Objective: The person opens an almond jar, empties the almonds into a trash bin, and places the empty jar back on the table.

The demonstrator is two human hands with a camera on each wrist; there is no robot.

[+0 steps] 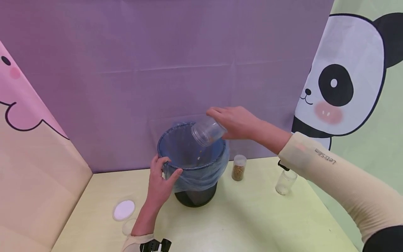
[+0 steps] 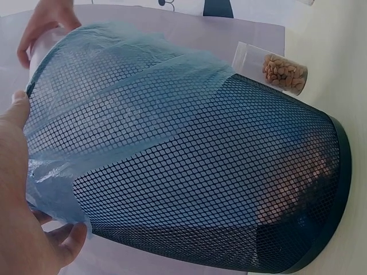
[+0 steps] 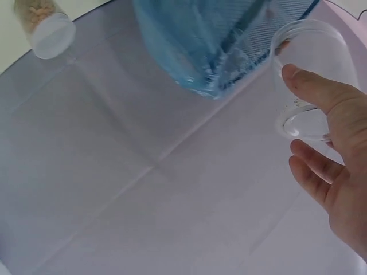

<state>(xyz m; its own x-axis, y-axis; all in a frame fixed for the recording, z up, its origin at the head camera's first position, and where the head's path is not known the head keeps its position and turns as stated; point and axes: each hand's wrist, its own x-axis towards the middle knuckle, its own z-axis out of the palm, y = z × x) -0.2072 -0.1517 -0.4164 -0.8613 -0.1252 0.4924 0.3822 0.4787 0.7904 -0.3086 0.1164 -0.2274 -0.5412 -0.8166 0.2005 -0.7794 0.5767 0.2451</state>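
Observation:
A black mesh wastebasket (image 2: 218,172) stands upright on the table, a blue plastic bag (image 1: 201,178) lining it and folded over its rim. My left hand (image 1: 160,182) holds the lined rim at the near left, fingers and thumb spread along it. Over the opening, my right hand (image 1: 237,120) grips a clear plastic jar (image 1: 206,132), tipped with its mouth down toward the bag. Small bits show in the air below that mouth. In the right wrist view, the jar (image 3: 315,74) has a few specks near its base.
Right of the wastebasket stands a jar of brown nuts or beans (image 1: 238,171). Farther right is another clear jar (image 1: 285,182), under my right forearm. A white lid (image 1: 124,210) and a clear lid (image 1: 128,226) lie at the left. A purple backdrop (image 1: 189,70) rises behind.

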